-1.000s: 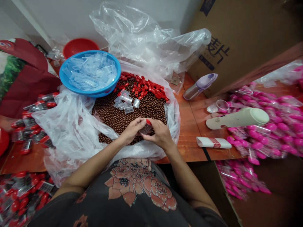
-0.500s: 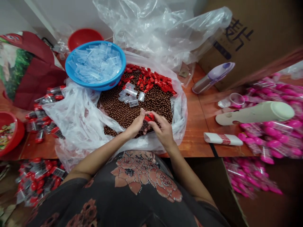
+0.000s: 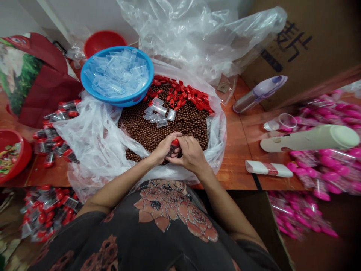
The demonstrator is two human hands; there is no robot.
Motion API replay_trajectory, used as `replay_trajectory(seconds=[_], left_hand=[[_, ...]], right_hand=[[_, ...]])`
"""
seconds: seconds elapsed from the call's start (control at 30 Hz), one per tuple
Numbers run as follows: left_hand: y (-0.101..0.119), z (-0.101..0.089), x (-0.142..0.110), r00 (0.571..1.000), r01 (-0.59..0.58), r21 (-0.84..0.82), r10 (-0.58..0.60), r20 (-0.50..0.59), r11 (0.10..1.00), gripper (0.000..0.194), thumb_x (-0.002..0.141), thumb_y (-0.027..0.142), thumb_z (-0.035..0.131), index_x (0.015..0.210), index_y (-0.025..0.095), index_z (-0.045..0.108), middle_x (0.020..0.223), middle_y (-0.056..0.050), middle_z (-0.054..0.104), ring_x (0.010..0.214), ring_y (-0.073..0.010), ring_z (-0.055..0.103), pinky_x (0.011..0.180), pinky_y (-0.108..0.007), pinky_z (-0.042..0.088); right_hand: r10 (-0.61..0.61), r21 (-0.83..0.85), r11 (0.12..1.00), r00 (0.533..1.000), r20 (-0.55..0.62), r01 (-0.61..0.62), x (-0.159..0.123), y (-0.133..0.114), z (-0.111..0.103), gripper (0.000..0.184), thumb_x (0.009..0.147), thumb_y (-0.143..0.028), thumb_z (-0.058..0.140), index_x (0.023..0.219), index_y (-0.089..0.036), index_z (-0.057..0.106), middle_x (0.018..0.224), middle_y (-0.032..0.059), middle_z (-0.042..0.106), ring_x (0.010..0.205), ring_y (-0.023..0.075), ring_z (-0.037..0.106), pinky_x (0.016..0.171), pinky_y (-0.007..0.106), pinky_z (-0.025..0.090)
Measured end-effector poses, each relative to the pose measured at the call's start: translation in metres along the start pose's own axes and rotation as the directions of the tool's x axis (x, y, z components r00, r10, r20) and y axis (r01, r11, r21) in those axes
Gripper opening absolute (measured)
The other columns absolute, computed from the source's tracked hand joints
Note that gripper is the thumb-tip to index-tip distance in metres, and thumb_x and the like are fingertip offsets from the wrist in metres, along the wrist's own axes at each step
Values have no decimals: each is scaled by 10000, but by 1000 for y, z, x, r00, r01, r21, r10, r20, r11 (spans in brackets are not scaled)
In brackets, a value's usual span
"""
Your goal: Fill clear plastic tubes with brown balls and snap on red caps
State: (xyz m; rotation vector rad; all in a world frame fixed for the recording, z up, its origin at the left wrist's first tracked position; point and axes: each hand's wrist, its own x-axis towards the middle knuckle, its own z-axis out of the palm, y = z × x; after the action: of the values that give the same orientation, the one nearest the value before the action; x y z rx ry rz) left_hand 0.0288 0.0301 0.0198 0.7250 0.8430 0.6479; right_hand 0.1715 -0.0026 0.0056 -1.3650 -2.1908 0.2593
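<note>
Over a heap of small brown balls (image 3: 146, 131), my left hand (image 3: 165, 146) and my right hand (image 3: 190, 153) meet. Between them is a small clear container with a red cap (image 3: 175, 142), dark inside and partly hidden by my fingers. Both hands are closed around it, the right fingers at its cap and side. Several clear empty containers (image 3: 161, 122) lie on the balls just beyond my hands. Loose red caps (image 3: 197, 98) are spread along the far side of the heap. A white plastic bag (image 3: 104, 139) spreads open beneath the balls.
A blue basin (image 3: 84, 84) of clear containers stands at the back left, before a red bowl (image 3: 105, 37). Capped containers (image 3: 52, 137) lie left, near another red bowl (image 3: 24, 160). At right are a purple-lidded bottle (image 3: 259, 94), a pale green cylinder (image 3: 304, 139) and pink-capped containers (image 3: 335, 165).
My right fingers have shifted from the side of the red-capped container to around its top, covering more of the cap. The whole view has shifted slightly.
</note>
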Motion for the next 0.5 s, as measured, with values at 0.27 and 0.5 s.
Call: replay_trajectory(seconds=[0.27,0.5], left_hand=[[5,-17,-13,997,54,-120,-61,-52,991,485,863,476,460,1233,165,504,585,25,543,460,-104,488,453,-201,369],[71,-105,-50,797,-260,431,444,-410,864,450,877,555,483,1114,187,590,806,-6,615,551,-91,532,502,-220,402]], right_hand=[[-68,27,997,997,38,67,11,-7,18,658,756,-665,613,1185,-168,559,1052,144,648,965,306,570,848,452,449],[-61,90,995,993,101,52,48,18,18,614,890,-507,563,1422,-234,421,1309,145,570,1175,295,546,966,480,471]])
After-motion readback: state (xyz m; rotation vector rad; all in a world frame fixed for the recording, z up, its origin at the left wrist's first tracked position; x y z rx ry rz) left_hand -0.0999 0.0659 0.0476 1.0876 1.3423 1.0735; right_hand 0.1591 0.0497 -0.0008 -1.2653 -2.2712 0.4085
